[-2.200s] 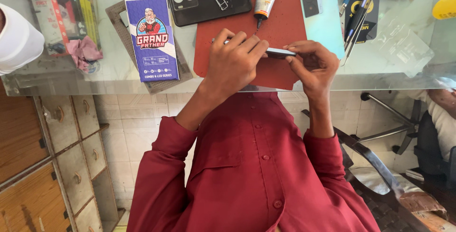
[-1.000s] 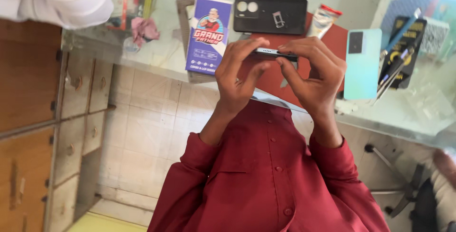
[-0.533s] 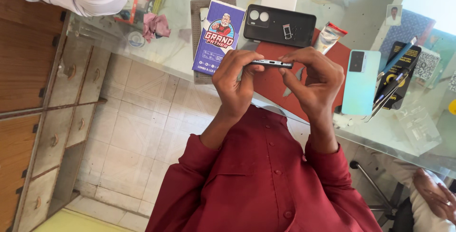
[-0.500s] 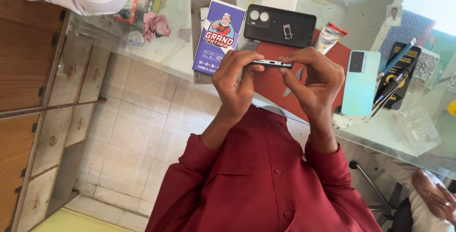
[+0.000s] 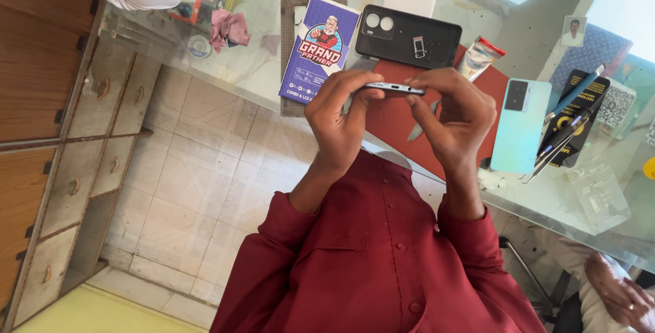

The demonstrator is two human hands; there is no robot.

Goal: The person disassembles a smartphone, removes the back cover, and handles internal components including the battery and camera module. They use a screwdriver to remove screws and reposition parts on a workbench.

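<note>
Edgewise, both hands pinch a slim, glossy metal-rimmed phone.

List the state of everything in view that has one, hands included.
phone: held edge-on above the red mat
left hand: grip shut on the phone's left end
right hand: grip shut on its right end
black case: flat, no phone in it
small tray: lying loose on the case
purple box: closed, flat
light-blue phone: back up
</note>
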